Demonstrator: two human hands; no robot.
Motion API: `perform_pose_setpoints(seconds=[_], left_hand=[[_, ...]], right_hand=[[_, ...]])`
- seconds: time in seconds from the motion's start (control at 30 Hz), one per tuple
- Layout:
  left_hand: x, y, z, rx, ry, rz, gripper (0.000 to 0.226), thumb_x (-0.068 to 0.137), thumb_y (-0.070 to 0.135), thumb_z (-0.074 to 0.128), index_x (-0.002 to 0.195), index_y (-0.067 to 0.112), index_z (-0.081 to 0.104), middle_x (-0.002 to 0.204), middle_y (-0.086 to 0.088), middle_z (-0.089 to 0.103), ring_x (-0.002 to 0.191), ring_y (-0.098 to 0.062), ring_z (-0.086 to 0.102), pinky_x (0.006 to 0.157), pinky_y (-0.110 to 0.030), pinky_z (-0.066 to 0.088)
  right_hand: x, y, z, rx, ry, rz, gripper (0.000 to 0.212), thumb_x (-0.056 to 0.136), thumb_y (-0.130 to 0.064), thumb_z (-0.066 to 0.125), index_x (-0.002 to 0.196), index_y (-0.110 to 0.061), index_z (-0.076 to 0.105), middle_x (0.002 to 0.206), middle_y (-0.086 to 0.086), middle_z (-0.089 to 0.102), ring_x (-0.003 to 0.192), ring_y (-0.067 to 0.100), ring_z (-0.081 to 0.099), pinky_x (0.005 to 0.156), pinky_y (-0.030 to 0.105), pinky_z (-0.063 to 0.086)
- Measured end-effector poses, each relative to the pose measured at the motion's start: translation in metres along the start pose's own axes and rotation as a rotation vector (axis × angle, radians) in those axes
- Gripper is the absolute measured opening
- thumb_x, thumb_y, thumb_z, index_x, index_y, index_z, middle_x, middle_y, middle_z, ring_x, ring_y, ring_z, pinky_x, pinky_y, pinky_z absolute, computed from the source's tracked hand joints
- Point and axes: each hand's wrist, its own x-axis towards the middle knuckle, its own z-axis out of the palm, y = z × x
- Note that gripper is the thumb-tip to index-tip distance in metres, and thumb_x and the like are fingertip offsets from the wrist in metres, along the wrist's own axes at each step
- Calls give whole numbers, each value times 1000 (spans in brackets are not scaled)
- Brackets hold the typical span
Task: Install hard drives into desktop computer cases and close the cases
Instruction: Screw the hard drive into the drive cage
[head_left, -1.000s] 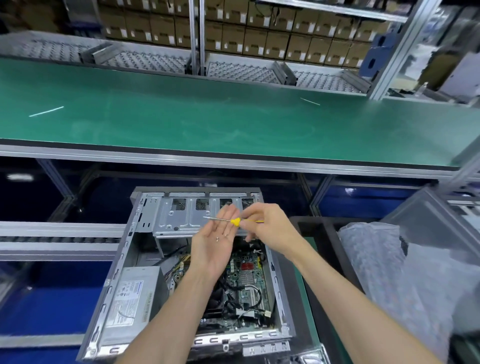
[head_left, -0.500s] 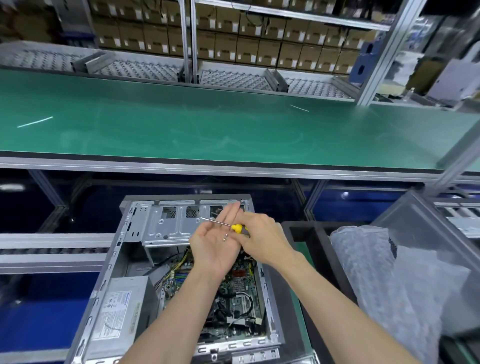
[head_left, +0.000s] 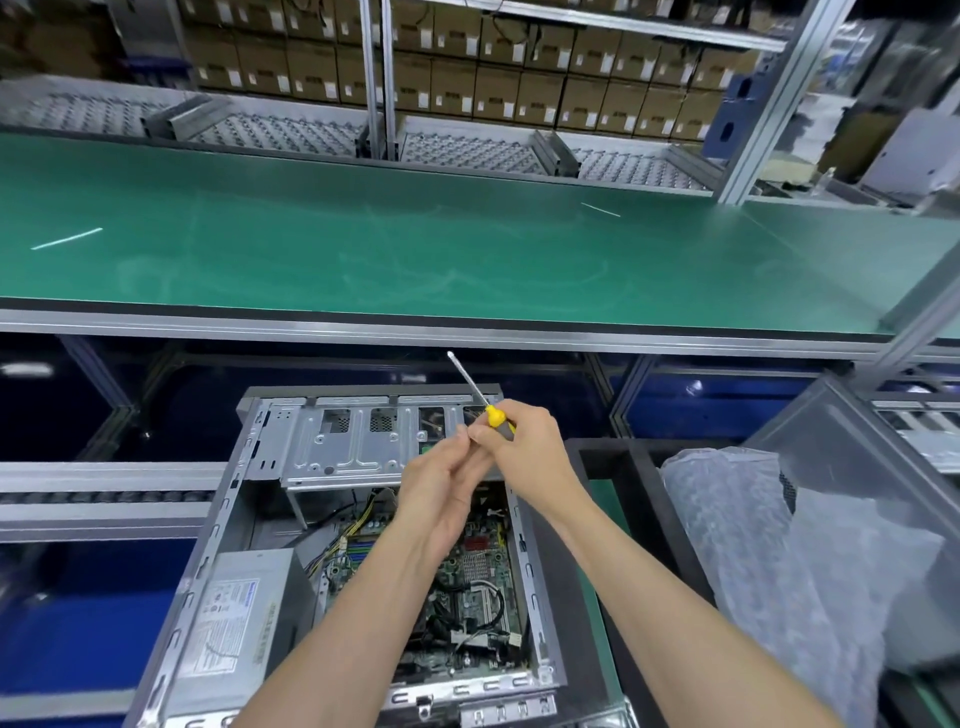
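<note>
An open desktop case (head_left: 221, 540) lies on its side below me, showing its motherboard (head_left: 480, 569), grey power supply (head_left: 234, 618) and silver drive cage (head_left: 343, 441). My right hand (head_left: 530, 447) grips a yellow-handled screwdriver (head_left: 493, 415) above the cage, its shaft pointing up and to the left. My left hand (head_left: 441, 488) is raised beside it, palm turned inward and fingers loosely cupped, fingertips touching the right hand's fingers. Whatever lies in the left palm is hidden. No hard drive is in view.
A wide green conveyor belt (head_left: 415, 249) runs across behind the case. A black tray (head_left: 618, 467) with bubble wrap (head_left: 769, 571) and a grey panel (head_left: 862, 447) sits at the right. Roller rails (head_left: 93, 499) are on the left, shelves of cardboard boxes (head_left: 519, 78) beyond.
The screwdriver has swung from lying across my left palm to pointing up and left. My left palm, flat before with small screws showing, has turned inward and cupped.
</note>
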Motion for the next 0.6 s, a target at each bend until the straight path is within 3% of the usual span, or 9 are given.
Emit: perform_pose_setpoints(seconds=[0.07, 0.13, 0.27, 0.4, 0.6], left_hand=[[0, -1, 4, -31, 1, -5, 25, 102, 2, 49, 116, -16, 61, 119, -28, 68, 111, -33, 70, 79, -31, 61], [1, 0, 8, -52, 40, -6, 25, 102, 3, 50, 115, -16, 60, 118, -30, 68, 109, -33, 71, 78, -32, 61], [14, 15, 13, -112, 137, 63, 23, 104, 9, 49, 117, -9, 57, 109, -22, 73, 97, -26, 75, 76, -33, 63], [20, 26, 15, -122, 128, 80, 21, 104, 13, 50, 116, -4, 55, 102, -18, 76, 91, -26, 76, 73, -34, 63], [22, 26, 14, -67, 96, 99, 24, 103, 13, 51, 119, -5, 55, 102, -18, 76, 98, -31, 74, 72, -35, 62]], right_hand=[[3, 0, -1, -9, 55, 2, 17, 88, -23, 72, 74, -17, 65, 74, 4, 64, 73, 19, 59, 65, 36, 49], [5, 1, -3, -60, 77, 8, 15, 87, -28, 72, 77, -19, 65, 76, 1, 65, 78, 19, 62, 70, 42, 54], [2, 6, -12, -87, -21, -33, 8, 90, -24, 65, 97, -24, 70, 85, -7, 71, 87, 15, 67, 80, 45, 56], [-3, 12, -19, -97, -59, -7, 12, 93, -18, 63, 97, -22, 73, 82, -4, 73, 94, 21, 67, 86, 45, 55], [-4, 12, -24, -64, -39, -9, 13, 93, -14, 63, 98, -15, 75, 74, -2, 73, 83, 10, 69, 88, 41, 56]])
